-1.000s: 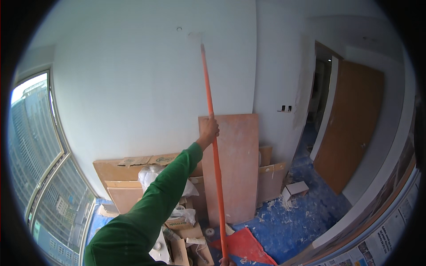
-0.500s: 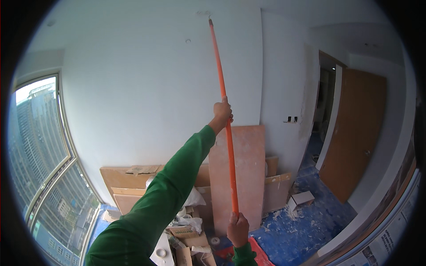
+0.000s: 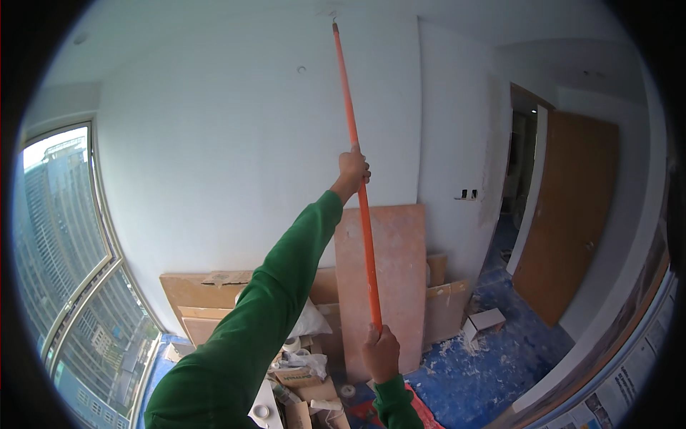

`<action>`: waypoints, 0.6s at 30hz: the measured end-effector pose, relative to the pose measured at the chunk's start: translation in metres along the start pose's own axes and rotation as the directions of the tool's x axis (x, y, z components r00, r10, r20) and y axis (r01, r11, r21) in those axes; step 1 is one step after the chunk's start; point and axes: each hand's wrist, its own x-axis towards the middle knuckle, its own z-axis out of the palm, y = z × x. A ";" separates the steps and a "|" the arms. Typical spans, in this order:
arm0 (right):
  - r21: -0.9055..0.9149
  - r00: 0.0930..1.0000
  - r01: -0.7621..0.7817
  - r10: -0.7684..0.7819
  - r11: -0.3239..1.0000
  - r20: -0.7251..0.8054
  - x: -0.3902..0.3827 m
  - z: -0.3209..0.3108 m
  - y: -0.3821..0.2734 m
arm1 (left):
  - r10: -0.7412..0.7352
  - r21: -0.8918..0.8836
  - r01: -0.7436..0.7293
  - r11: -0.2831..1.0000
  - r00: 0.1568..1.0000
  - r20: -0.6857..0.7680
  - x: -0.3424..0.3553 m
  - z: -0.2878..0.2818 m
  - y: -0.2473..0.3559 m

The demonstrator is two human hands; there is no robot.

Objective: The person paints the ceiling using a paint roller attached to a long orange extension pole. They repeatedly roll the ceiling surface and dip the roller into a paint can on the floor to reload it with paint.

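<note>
A long orange extension pole (image 3: 367, 243) rises steeply in front of me, leaning slightly left at its top. My left hand (image 3: 354, 169), at the end of an outstretched green sleeve, is wrapped round its middle. Lower down, my right hand (image 3: 381, 352) is closed round the bottom end. At the upper end is a dark tip with a thin bent wire, close to the top of the pale wall (image 3: 214, 157). Whatever the wire carries blends into the pale surface, so I cannot make it out.
Boards, including a tall pinkish panel (image 3: 382, 286), lean on the wall. Cardboard boxes (image 3: 307, 379) and a white bag (image 3: 311, 322) lie below. A window (image 3: 68, 207) is left; a brown door (image 3: 572, 214) stands ajar right. Blue sheeting (image 3: 471, 379) with debris covers the floor.
Both hands have moved the pole upward and slightly left. Its tip is now higher, nearer the upper edge of the view, and both grips remain closed.
</note>
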 end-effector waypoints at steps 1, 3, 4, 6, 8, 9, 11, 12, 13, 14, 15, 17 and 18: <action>-0.026 1.000 -0.014 0.014 1.000 -0.009 -0.015 -0.001 0.016 | -0.032 -0.026 0.032 0.999 0.999 0.028 -0.013 -0.002 -0.018; -0.024 0.997 -0.067 0.068 0.997 0.033 -0.044 -0.001 0.045 | -0.088 -0.042 0.090 0.995 0.995 0.042 -0.042 -0.013 -0.060; -0.036 0.999 -0.038 0.038 0.999 0.002 -0.060 0.006 0.072 | -0.116 -0.035 0.117 0.992 0.993 0.029 -0.059 -0.019 -0.081; -0.089 0.996 0.072 -0.076 0.993 -0.043 -0.099 0.016 0.116 | -0.205 -0.059 0.206 0.977 0.978 0.025 -0.099 -0.033 -0.115; -0.116 0.987 0.137 -0.146 0.984 -0.071 -0.140 0.022 0.154 | -0.255 -0.072 0.256 0.964 0.967 0.026 -0.138 -0.050 -0.150; -0.111 0.988 0.114 -0.124 0.987 -0.094 -0.161 0.026 0.183 | -0.282 -0.071 0.281 0.957 0.959 -0.002 -0.158 -0.053 -0.167; -0.106 0.987 0.060 -0.075 0.993 -0.144 -0.202 0.028 0.234 | -0.338 -0.076 0.336 0.939 0.941 -0.018 -0.195 -0.058 -0.200; -0.094 0.984 0.035 -0.051 0.995 -0.170 -0.214 0.029 0.246 | -0.358 -0.074 0.357 0.931 0.934 -0.009 -0.211 -0.063 -0.214; -0.061 0.994 -0.093 0.090 0.994 -0.058 -0.225 0.022 0.248 | -0.389 -0.080 0.387 0.919 0.921 -0.016 -0.225 -0.071 -0.229; -0.047 0.972 -0.223 0.226 0.974 0.062 -0.239 0.007 0.243 | -0.421 -0.089 0.418 0.904 0.907 -0.026 -0.240 -0.081 -0.245; -0.052 0.918 -0.353 0.357 0.934 0.171 -0.250 -0.003 0.242 | -0.442 -0.091 0.437 0.895 0.896 -0.042 -0.256 -0.084 -0.256; -0.380 0.943 -0.095 0.206 0.920 0.262 -0.284 0.000 0.279 | -0.483 -0.091 0.477 0.874 0.873 -0.061 -0.284 -0.085 -0.272; -0.513 0.934 0.050 0.142 0.857 0.329 -0.298 0.002 0.291 | -0.507 -0.094 0.500 0.861 0.860 -0.066 -0.297 -0.086 -0.277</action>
